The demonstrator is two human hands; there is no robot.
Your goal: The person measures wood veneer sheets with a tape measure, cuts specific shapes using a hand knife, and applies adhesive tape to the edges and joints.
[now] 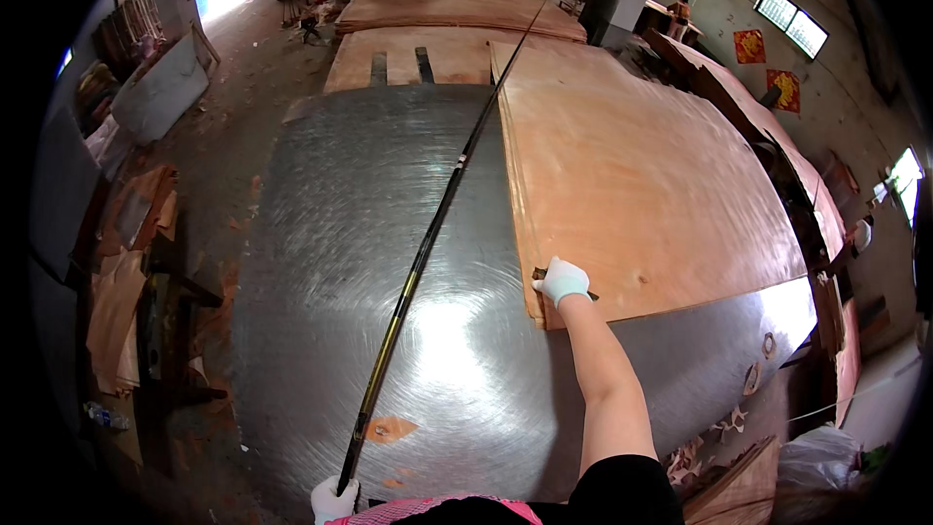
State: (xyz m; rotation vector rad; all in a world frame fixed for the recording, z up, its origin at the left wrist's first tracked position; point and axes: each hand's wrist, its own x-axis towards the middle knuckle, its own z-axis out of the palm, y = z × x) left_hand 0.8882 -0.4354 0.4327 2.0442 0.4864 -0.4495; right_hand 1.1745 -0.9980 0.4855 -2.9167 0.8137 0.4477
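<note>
Left grip (335, 502) round pole (414, 277) (near end), rest slanting forward-right.

This was a woodworking workshop. Thin wood sheets (651, 175) lay on the metal-topped desk (330, 233), with wood stacks (457, 12) beyond it and scraps (229, 287) to its left.

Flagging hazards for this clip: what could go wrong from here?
The long pole in the left hand crosses the far left corner of the wooden sheets, so a sideways swing might catch their edges. The right hand grips a dark object, mostly hidden, at their near left corner; dragging it could mark the wood. The sheets' left edges look staggered on a shiny grey tabletop; a push might slide them.
</note>
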